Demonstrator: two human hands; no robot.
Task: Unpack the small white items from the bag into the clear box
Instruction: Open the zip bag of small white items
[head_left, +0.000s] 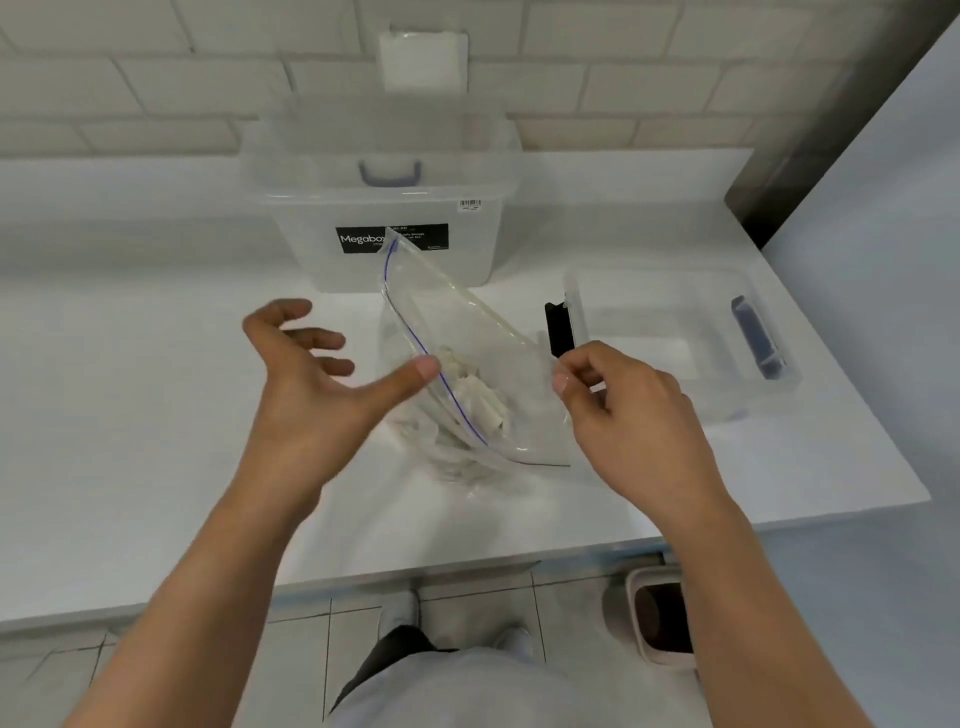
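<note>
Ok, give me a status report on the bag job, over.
Left hand open, thumb at bag rim. Right hand pinching opposite rim. White items inside bag. Clear box to its right, open, nothing between.

A home utility corner — white counter (130, 364), brick-tiled wall (156, 88), tiled floor (296, 654).

The right hand (621, 415) is pinching one rim of the clear bag (460, 319); the left hand (311, 387), fingers spread, is touching the opposite rim with its thumb. White items (480, 402) are lying inside.
</note>
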